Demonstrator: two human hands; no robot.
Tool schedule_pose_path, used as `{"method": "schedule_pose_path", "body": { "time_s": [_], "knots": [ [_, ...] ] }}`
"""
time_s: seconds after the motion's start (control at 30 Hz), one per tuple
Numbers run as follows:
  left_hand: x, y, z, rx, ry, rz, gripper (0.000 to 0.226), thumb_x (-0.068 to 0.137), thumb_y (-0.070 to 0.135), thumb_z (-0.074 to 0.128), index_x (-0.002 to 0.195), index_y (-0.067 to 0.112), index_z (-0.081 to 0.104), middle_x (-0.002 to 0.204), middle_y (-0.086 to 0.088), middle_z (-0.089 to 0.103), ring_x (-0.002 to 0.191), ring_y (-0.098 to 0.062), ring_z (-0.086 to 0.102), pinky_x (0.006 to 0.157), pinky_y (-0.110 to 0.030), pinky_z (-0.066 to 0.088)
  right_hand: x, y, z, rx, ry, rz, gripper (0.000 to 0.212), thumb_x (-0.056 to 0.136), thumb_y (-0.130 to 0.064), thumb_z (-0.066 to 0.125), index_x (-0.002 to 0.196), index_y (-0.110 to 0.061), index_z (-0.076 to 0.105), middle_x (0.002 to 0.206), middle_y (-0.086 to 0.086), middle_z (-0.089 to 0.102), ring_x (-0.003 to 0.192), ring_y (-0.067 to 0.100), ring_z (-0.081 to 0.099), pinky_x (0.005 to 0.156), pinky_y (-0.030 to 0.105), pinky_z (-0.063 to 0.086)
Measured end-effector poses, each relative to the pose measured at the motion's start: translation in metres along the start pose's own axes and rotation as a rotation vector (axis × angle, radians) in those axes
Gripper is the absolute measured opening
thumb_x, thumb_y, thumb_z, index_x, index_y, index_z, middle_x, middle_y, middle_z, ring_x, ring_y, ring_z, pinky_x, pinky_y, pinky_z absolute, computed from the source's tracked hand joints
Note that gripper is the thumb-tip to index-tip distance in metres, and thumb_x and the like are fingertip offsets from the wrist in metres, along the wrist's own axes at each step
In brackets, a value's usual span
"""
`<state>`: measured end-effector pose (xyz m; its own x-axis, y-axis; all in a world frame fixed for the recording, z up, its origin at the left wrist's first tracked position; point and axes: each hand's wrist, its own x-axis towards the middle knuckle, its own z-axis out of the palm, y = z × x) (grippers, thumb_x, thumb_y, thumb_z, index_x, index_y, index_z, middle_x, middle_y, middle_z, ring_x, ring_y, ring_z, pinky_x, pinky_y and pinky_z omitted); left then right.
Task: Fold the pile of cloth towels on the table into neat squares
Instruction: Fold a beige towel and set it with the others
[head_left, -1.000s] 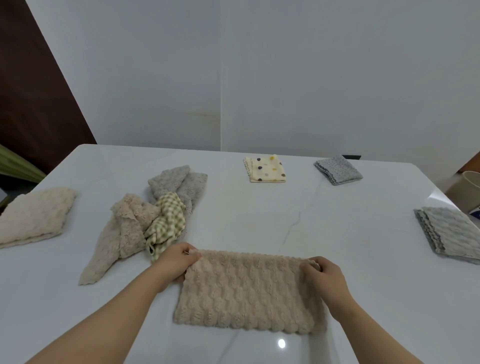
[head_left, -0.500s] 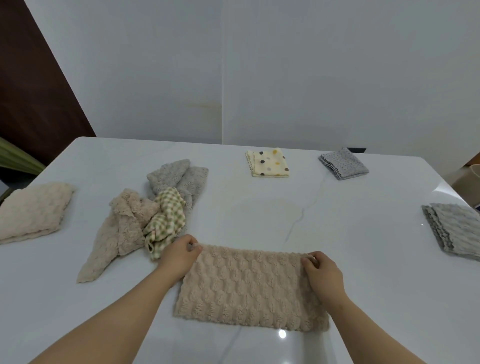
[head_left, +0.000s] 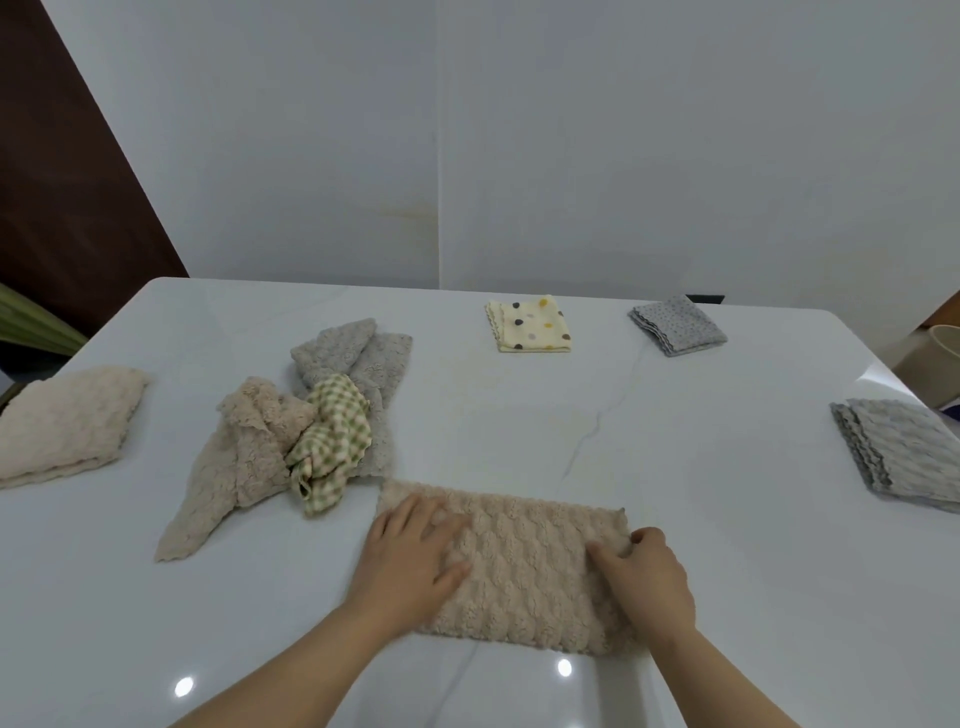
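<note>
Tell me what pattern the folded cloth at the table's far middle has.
Pale yellow cloth with dark and mustard dots; head view shows it.

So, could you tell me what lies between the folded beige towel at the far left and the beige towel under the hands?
In the head view, the unfolded pile: a crumpled beige towel, a green-checked cloth and a grey towel.

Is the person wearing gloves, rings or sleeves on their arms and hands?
No. The left hand and right hand are bare, with no gloves, rings or bracelets showing. The left forearm and right forearm are bare too, with no sleeve or watch in view.
</note>
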<state>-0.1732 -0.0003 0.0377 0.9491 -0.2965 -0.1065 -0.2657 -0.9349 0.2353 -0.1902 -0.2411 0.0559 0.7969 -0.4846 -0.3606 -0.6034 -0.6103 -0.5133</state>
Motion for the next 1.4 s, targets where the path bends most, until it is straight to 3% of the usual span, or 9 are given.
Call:
{"method": "schedule_pose_path", "body": {
  "time_s": [0.1,0.23,0.47,0.53,0.63,0.87,1.0,1.17,1.4],
  "knots": [
    [-0.008,0.001,0.013,0.111,-0.089,-0.031,0.059,0.088,0.065,0.011,0.128,0.043,0.047,0.141,0.014,0.042,0.131,-0.021,0.044,0.112,-0.033,-0.005,-0.005,0.006,-0.002,-0.026,-0.036,0.044,0.039,0.077,-0.048,0.059,0.095,-0.015,0.046,0.086,-0.002,0.060,0.088,0.022,0.058,0.075,0.034,0.048],
    [-0.012,0.005,0.025,0.223,-0.129,-0.060,0.063,0.092,0.060,0.007,0.117,0.038,0.061,0.121,0.005,0.065,0.112,-0.024,0.061,0.111,-0.033,-0.001,-0.013,0.013,-0.005,-0.057,-0.057,0.024,0.036,0.076,-0.048,0.058,0.063,-0.019,0.042,0.064,-0.004,0.049,0.074,0.019,0.052,0.059,0.027,0.036],
    [-0.017,0.020,0.032,0.189,-0.116,-0.039,0.066,0.093,0.059,0.007,0.118,0.032,0.063,0.121,0.001,0.066,0.112,-0.026,0.061,0.113,-0.034,-0.004,-0.022,0.025,-0.009,0.024,-0.089,-0.012,0.039,0.077,-0.035,0.060,0.062,-0.017,0.029,0.058,-0.004,0.033,0.061,0.015,0.034,0.056,0.027,0.026],
    [-0.022,0.024,0.025,0.125,-0.171,-0.072,0.074,0.089,0.065,0.001,0.127,0.031,0.055,0.133,-0.002,0.056,0.127,-0.027,0.045,0.112,-0.032,-0.014,-0.021,0.031,-0.010,0.060,-0.104,-0.020,0.037,0.081,-0.030,0.058,0.063,-0.016,0.028,0.059,-0.003,0.032,0.059,0.015,0.032,0.058,0.028,0.025],
    [-0.024,0.028,0.031,0.006,-0.079,-0.061,0.106,0.056,0.082,-0.023,0.147,0.036,0.007,0.153,0.007,-0.010,0.137,-0.017,-0.020,0.095,-0.027,-0.038,-0.021,0.036,-0.014,0.186,-0.073,-0.029,0.033,0.087,-0.024,0.054,0.065,-0.014,0.031,0.062,-0.001,0.035,0.059,0.014,0.032,0.057,0.027,0.027],
    [-0.018,0.040,0.015,-0.060,-0.154,-0.033,0.115,0.044,0.092,-0.016,0.146,0.041,0.001,0.157,0.008,-0.010,0.144,-0.019,-0.016,0.112,-0.035,-0.018,-0.017,0.037,-0.027,0.296,-0.049,-0.021,0.024,0.092,-0.020,0.049,0.073,-0.012,0.039,0.069,0.001,0.043,0.060,0.012,0.037,0.052,0.025,0.030],
    [-0.023,0.042,0.015,0.124,-0.177,-0.030,0.081,0.082,0.072,-0.009,0.134,0.038,0.044,0.142,0.001,0.047,0.134,-0.026,0.040,0.110,-0.031,-0.028,-0.021,0.036,-0.028,0.348,-0.107,0.015,0.017,0.088,-0.023,0.055,0.087,-0.006,0.051,0.077,0.003,0.051,0.067,0.014,0.045,0.057,0.027,0.038],
    [-0.021,0.039,0.019,0.024,-0.204,0.004,0.122,0.034,0.081,-0.039,0.145,0.040,-0.010,0.156,0.007,-0.017,0.141,-0.021,-0.026,0.099,-0.032,-0.034,-0.021,0.034,-0.031,0.440,-0.145,0.057,0.011,0.084,-0.019,0.060,0.084,-0.009,0.056,0.087,0.006,0.059,0.078,0.020,0.054,0.061,0.028,0.043],
    [-0.013,0.048,-0.013,-0.039,0.031,-0.006,0.046,0.091,0.044,0.037,0.137,0.035,0.035,0.141,0.009,0.033,0.133,-0.013,0.025,0.107,-0.027,0.022,-0.027,0.018,-0.035,0.568,-0.166,0.028,0.005,0.086,-0.015,0.055,0.090,-0.018,0.057,0.093,0.006,0.063,0.085,0.023,0.061,0.066,0.033,0.051]
  ]
}}
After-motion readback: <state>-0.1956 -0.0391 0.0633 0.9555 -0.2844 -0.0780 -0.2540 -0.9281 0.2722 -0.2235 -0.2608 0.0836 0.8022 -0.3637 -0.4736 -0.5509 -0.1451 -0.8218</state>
